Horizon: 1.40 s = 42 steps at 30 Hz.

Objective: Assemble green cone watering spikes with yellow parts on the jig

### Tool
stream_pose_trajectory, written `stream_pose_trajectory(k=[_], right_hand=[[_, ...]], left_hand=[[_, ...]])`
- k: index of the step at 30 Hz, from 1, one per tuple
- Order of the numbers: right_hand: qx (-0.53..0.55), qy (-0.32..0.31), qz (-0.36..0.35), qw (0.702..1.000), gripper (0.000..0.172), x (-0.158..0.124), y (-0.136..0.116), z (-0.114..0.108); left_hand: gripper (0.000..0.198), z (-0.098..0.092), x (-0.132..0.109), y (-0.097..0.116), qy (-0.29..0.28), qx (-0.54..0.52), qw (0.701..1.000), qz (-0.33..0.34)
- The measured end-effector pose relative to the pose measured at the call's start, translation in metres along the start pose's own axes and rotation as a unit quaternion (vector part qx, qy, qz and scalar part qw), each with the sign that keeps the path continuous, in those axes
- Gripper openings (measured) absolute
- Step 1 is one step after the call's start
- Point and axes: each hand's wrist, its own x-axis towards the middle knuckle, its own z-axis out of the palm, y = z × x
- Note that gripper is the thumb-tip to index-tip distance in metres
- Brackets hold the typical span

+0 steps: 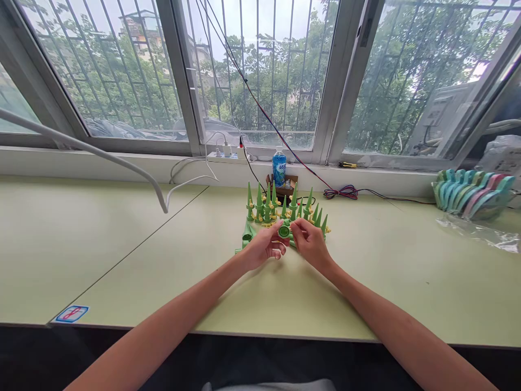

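My left hand (266,247) grips a green plastic cone (284,232) between thumb and fingers, its round hollow base facing me. Close against the cone's right side, my right hand (310,239) is closed in a pinch; what sits between its fingertips is too small to make out. Just beyond both hands stand several upright green cones (259,205) with small yellow pieces on them. More green cones (247,232) lie on their sides to the left of my left hand, and others are partly hidden behind my hands.
A blue bottle (279,168) stands by a small brown box (291,182) at the back. Cables (342,191) and a power strip (228,157) run along the sill. A white cable (122,157) hangs at left. Colourful plastic pieces (474,193) in a clear bag lie far right.
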Motion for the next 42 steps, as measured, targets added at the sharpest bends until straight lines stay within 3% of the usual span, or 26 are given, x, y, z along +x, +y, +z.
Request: stream_pose_trajectory(k=[8, 13, 18, 24, 28, 32, 37, 42], right_hand=[[-0.025, 0.02, -0.012, 0.999, 0.034, 0.001, 0.003, -0.001], [-0.057, 0.032, 0.001, 0.998, 0.035, 0.002, 0.004, -0.003], [-0.079, 0.047, -0.008, 0.996, 0.036, 0.003, 0.005, -0.002], [-0.068, 0.047, -0.006, 0.997, 0.037, 0.003, 0.006, -0.001], [-0.047, 0.057, 0.004, 0.997, 0.036, 0.002, 0.006, 0.0], [-0.024, 0.072, 0.011, 0.997, 0.034, 0.002, 0.006, -0.001], [-0.017, 0.064, 0.005, 0.998, 0.033, 0.002, 0.004, -0.001], [-0.013, 0.023, -0.005, 1.0, 0.031, 0.001, 0.003, -0.001]], left_hand=[[0.038, 0.0, -0.003, -0.001, -0.014, 0.097, 0.989, 0.108], [0.034, 0.0, -0.004, -0.005, 0.002, 0.221, 0.956, 0.191], [0.031, -0.001, -0.001, -0.011, 0.058, 0.289, 0.916, 0.271], [0.026, 0.001, -0.001, -0.012, 0.083, 0.315, 0.898, 0.295], [0.034, 0.0, 0.001, -0.012, 0.107, 0.299, 0.905, 0.283], [0.038, 0.001, 0.002, -0.011, 0.1, 0.234, 0.939, 0.231], [0.051, 0.003, 0.002, -0.006, 0.043, 0.13, 0.984, 0.114], [0.056, 0.001, 0.001, -0.005, -0.014, 0.077, 0.996, 0.049]])
